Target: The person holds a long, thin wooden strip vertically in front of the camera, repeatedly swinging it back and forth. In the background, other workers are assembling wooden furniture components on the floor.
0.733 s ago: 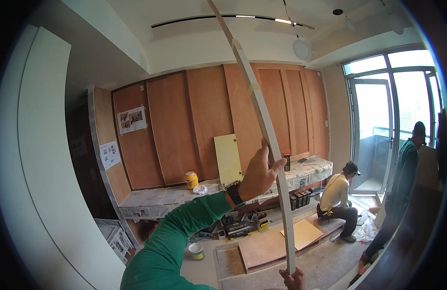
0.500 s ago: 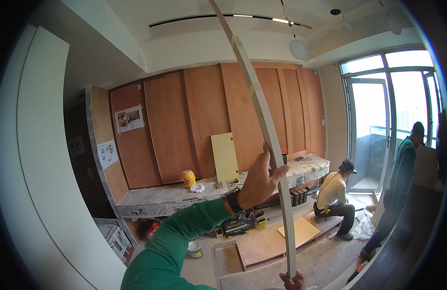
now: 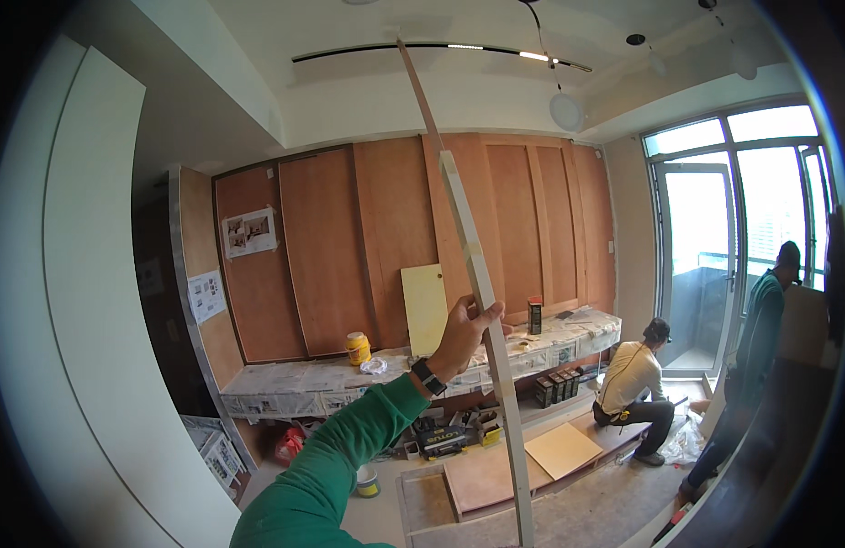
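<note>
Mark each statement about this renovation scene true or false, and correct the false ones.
1. The left hand grips a long pale strip that stands nearly upright. True.
2. The sleeve on that arm is red. False: it is green.
3. A yellow tub stands on the paper-covered counter. True.
4. The person in the light shirt stands on a ladder. False: that person crouches on the floor.
5. The back wall is panelled in brown wood. True.
</note>
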The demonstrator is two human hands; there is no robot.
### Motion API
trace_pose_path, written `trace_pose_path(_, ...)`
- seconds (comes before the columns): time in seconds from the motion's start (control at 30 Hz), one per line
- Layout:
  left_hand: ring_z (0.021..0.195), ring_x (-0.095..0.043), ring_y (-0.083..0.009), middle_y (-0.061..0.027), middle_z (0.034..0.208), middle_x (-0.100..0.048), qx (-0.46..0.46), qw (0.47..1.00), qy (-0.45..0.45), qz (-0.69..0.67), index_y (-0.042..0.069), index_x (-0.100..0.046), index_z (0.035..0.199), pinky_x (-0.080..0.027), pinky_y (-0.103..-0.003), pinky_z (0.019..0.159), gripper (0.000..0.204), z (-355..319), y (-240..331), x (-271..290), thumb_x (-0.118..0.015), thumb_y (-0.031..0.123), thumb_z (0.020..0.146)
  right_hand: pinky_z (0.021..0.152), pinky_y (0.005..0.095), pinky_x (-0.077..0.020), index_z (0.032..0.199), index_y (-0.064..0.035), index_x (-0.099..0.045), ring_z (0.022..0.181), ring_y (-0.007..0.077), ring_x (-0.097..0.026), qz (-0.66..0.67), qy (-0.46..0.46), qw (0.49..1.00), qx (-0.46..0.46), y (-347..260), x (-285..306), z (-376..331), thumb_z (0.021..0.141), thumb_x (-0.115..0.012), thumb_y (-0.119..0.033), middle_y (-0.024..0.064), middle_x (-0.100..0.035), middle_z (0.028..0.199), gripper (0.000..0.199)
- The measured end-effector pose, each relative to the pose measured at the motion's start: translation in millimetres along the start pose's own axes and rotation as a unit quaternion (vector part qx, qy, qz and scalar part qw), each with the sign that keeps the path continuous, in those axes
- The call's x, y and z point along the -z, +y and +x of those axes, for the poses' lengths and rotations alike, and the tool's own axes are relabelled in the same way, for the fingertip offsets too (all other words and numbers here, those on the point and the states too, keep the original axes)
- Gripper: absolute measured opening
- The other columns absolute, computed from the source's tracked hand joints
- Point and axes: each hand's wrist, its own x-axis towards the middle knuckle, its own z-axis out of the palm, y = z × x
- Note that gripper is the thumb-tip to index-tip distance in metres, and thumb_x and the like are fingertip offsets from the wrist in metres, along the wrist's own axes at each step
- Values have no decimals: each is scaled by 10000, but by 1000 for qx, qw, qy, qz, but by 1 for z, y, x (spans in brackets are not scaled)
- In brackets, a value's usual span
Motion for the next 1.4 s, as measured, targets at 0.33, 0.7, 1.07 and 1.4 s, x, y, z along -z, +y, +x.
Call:
trace_pose_path(0.33,850,-748,-311,-121,973,-643,102,994,49,-12,2,-525,1137,-660,-411,732,360,-13,-33,51,-675,293,987,600,375,-491,941,-14,-698,666,190,-613,-10,-11,999,-31,6,-5,-15,853,-804,-270,75,-649,696,291)
trace_pose_path(0.7,894,-741,-333,-145,999,-643,164,981,71,-78,-10,-518,1152,-659,-431,746,344,-42,-72,109,-656,260,990,628,385,-518,963,-7,-698,673,232,-659,-70,-20,987,-143,55,-28,-82,830,-800,-259,124,-665,701,302)
trace_pose_path(1.07,934,-739,-272,-124,1031,-664,178,979,14,-94,5,-477,1217,-617,-361,831,375,-136,-150,175,-708,152,961,655,396,-545,985,-1,-699,680,274,-704,-156,-43,938,-307,95,-50,-233,807,-796,-247,172,-681,705,319)
trace_pose_path(1.4,983,-687,-190,-80,1039,-627,325,938,20,-120,-15,-454,1208,-573,-339,883,500,-258,-210,207,-796,186,903,710,434,-531,1047,-62,-688,811,364,-704,-229,-86,868,-431,31,-79,-278,873,-756,-333,187,-718,882,329)
